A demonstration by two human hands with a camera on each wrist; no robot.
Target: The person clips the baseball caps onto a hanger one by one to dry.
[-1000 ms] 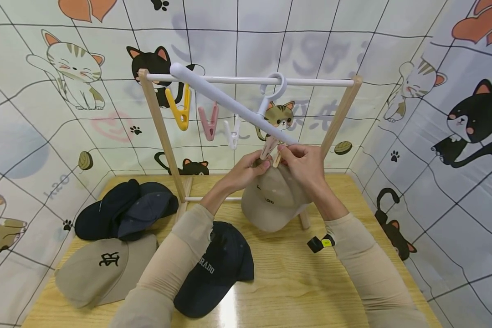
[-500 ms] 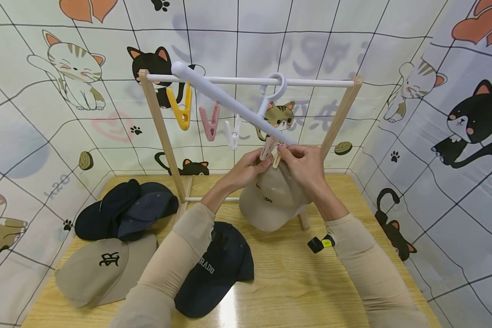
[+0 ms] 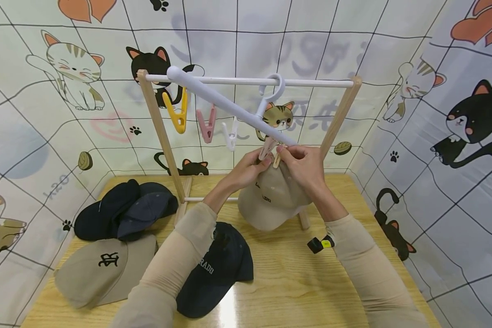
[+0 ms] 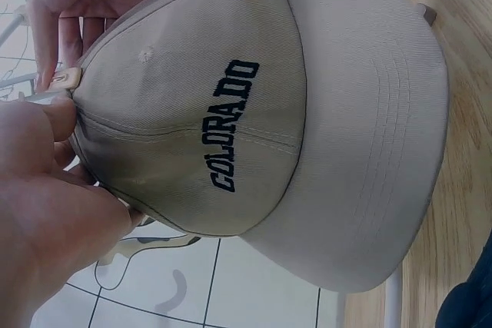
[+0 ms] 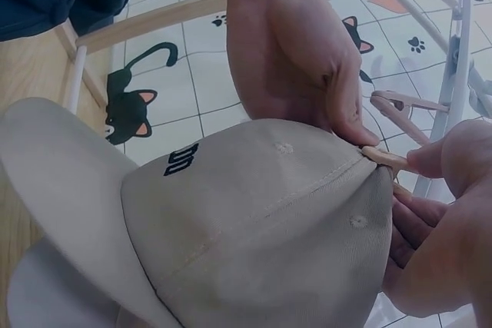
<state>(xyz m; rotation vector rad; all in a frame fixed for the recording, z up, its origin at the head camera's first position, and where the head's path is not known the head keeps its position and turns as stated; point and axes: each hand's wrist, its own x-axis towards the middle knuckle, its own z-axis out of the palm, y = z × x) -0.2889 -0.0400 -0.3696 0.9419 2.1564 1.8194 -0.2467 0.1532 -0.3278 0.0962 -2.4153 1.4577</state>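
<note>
A beige baseball cap (image 3: 270,198) lettered COLORADO hangs below the right end of a pale lilac hanger (image 3: 233,109), its brim toward me. My left hand (image 3: 246,171) pinches the top of its crown, close to a pale pink clothespin (image 3: 268,148) on the hanger. With thumb and fingers, my right hand (image 3: 305,166) grips a tan clothespin (image 3: 276,159) at the crown's top. The right wrist view has this clothespin (image 5: 392,159) against the cap fabric, between both hands. In the left wrist view, the left thumb (image 4: 58,113) lies at the crown's tip.
Yellow (image 3: 178,111), pink (image 3: 207,125) and white clothespins (image 3: 230,134) hang along the hanger's left part. The hanger hooks on a rack rail (image 3: 229,81). Navy caps (image 3: 127,209), a beige cap (image 3: 94,271) and another navy cap (image 3: 217,271) lie on the wooden table (image 3: 279,282).
The hanger's left end has dipped slightly, and the clothespins on it have swung a little lower and left. The cap's brim has shifted slightly left. Both hands keep their hold.
</note>
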